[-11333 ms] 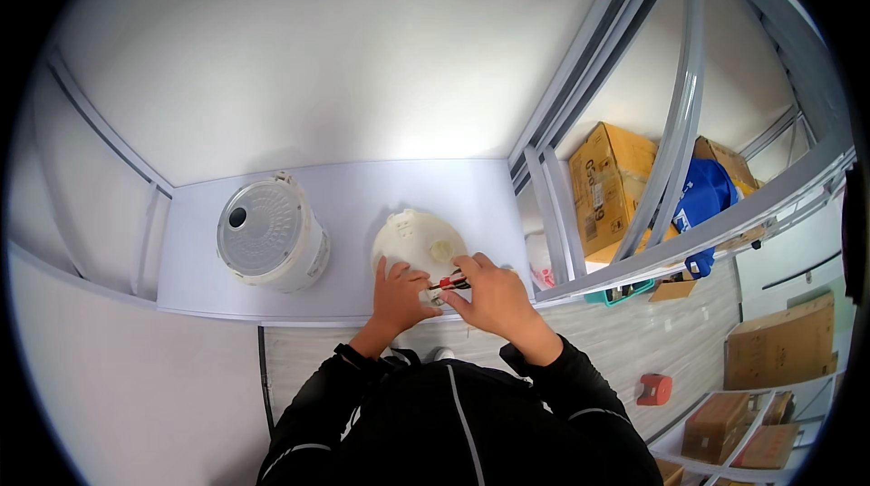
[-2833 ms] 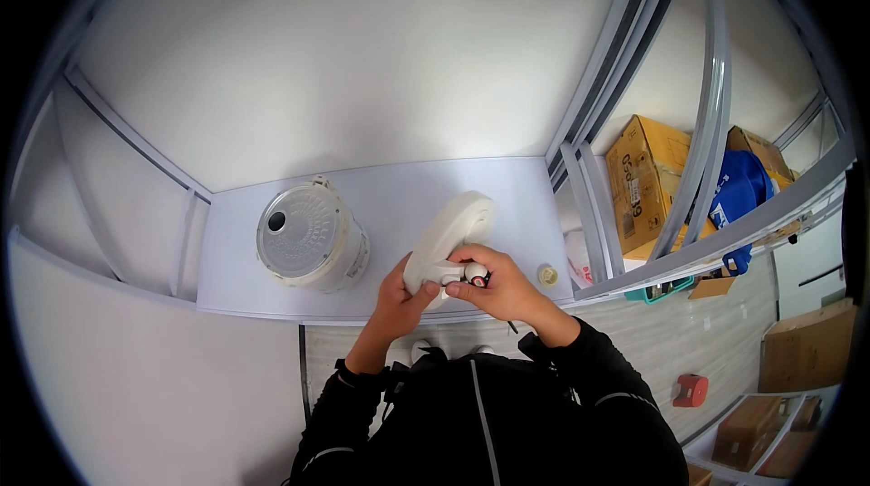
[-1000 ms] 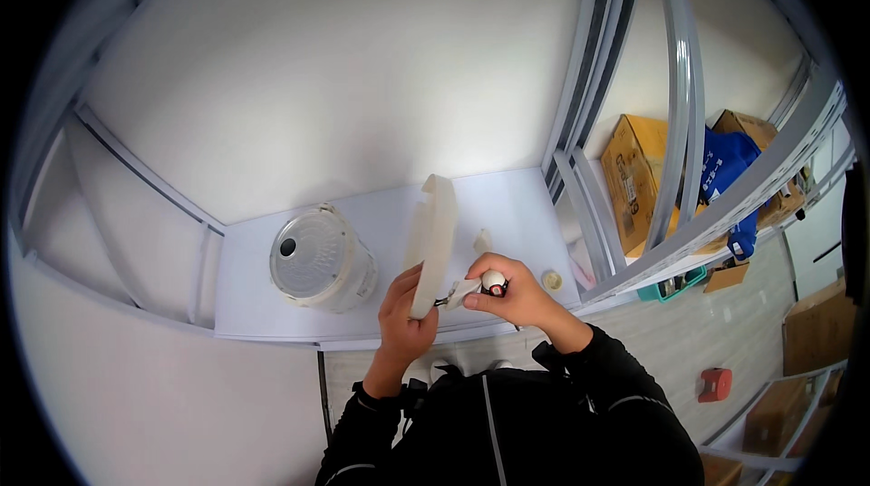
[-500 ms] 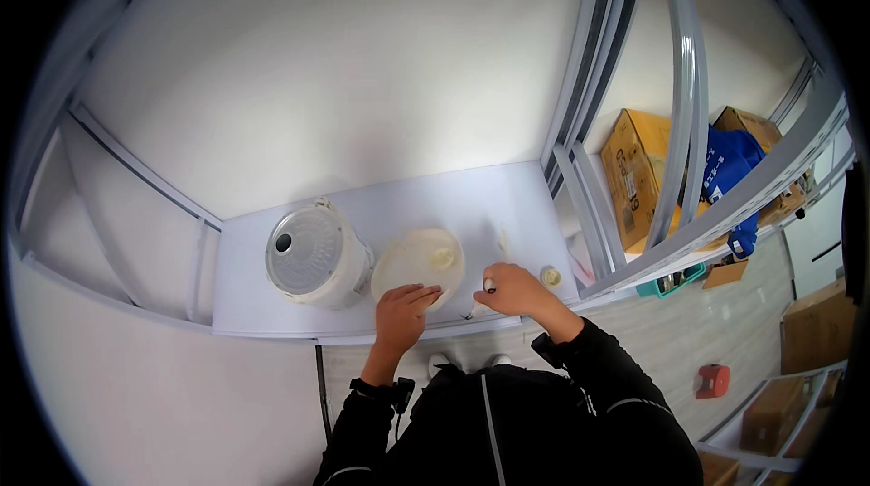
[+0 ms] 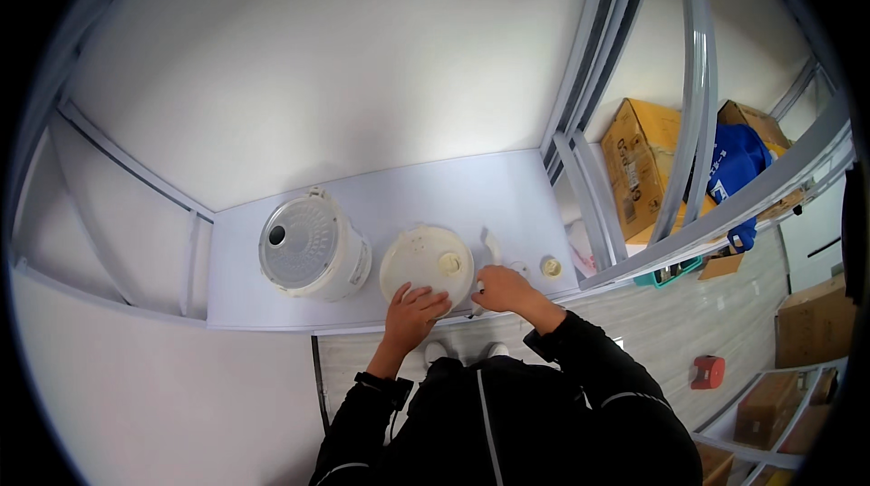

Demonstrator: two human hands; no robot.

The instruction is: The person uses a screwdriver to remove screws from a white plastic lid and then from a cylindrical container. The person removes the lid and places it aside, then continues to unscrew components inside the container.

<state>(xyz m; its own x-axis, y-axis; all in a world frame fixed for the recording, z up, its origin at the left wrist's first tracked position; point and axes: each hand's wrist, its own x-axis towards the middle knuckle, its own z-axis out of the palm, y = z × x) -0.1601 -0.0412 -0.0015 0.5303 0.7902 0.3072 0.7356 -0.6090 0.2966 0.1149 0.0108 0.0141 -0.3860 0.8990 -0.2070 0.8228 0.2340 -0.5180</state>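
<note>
Left hand (image 5: 418, 313) rests, fingers spread, on a round cream plastic-looking disc (image 5: 412, 257) near the front edge of the smooth pale table (image 5: 399, 191); pressing its six o'clock rim could tip it. Right hand (image 5: 504, 290), around four o'clock, curls round a small white part (image 5: 478, 308), mostly hidden.

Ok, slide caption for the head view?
Left hand on a round off-white disc, right hand close beside it, lidded white bucket standing to the left.
</note>
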